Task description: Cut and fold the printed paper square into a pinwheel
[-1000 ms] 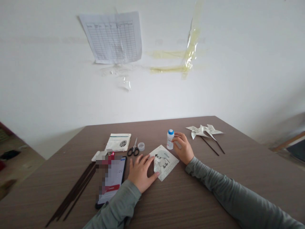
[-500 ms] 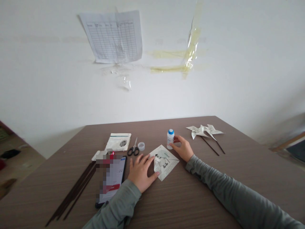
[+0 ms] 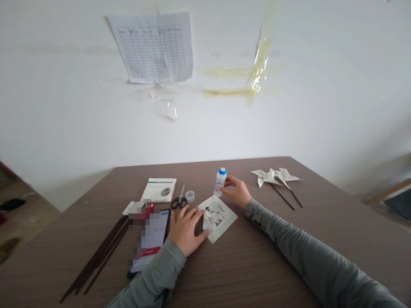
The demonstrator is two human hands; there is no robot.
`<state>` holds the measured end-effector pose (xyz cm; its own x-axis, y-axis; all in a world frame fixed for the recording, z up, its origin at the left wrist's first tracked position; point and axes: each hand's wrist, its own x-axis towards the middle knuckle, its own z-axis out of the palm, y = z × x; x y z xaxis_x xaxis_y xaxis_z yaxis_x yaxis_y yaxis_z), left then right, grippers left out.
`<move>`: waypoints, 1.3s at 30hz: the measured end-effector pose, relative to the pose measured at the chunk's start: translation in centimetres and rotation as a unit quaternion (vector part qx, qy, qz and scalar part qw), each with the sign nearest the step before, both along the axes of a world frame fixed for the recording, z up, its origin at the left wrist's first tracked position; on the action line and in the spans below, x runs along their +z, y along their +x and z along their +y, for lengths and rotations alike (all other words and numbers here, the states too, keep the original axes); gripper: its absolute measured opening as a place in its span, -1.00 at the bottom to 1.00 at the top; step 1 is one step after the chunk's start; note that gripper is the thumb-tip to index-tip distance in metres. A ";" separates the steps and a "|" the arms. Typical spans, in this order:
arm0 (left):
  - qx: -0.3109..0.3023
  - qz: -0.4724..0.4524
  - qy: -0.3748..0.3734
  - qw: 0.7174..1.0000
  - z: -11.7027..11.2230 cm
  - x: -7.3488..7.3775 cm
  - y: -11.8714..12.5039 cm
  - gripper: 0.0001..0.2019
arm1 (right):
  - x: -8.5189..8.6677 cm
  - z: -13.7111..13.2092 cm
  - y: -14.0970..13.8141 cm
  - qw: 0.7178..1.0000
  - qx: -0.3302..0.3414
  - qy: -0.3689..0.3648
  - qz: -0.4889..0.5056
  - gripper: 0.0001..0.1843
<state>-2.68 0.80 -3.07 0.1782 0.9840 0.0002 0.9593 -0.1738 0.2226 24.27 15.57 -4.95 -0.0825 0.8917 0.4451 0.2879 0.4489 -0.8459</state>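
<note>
A square of printed paper [image 3: 221,218] with a bird drawing lies turned cornerwise on the table. My left hand [image 3: 186,231] rests at its left corner, fingers spread and touching the paper's edge. Between the thumb and fingers of my right hand [image 3: 236,191] is a small white glue bottle [image 3: 219,183] with a blue top. The bottle leans slightly, just behind the paper's far corner. Behind my left hand are black-handled scissors [image 3: 179,202] and a small translucent ring-shaped piece [image 3: 190,196].
Two paper pinwheels [image 3: 268,176] on dark sticks lie at the back right. A stack of printed paper squares [image 3: 159,190] sits at the back left. A phone [image 3: 152,239] and several dark sticks [image 3: 99,252] lie left of my left hand, by a small white-and-red box [image 3: 136,208].
My right hand has moved left with the glue bottle, which now tilts and appears raised. The paper and my left hand have shifted slightly left.
</note>
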 end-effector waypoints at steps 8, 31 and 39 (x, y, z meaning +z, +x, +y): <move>0.008 0.028 -0.028 0.999 0.5 0.7 -1.2 -0.25 | 1.0 2.3 -5.1 0.997 0.071 -0.033 0.002 -0.62; 0.009 0.023 -0.009 1.000 0.5 -0.2 -1.7 -0.27 | 0.0 1.8 -5.4 0.994 0.094 -0.051 -0.018 -0.54; 0.005 0.005 -0.014 1.000 -0.3 0.7 -0.5 -0.34 | -0.2 -2.8 -0.4 0.993 0.106 0.004 -0.047 -0.76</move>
<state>-3.21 0.47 -2.36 0.1686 0.9852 -0.0292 0.9630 -0.1584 0.2183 23.92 12.74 -5.19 -0.3103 0.8461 0.4334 0.2639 0.5146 -0.8158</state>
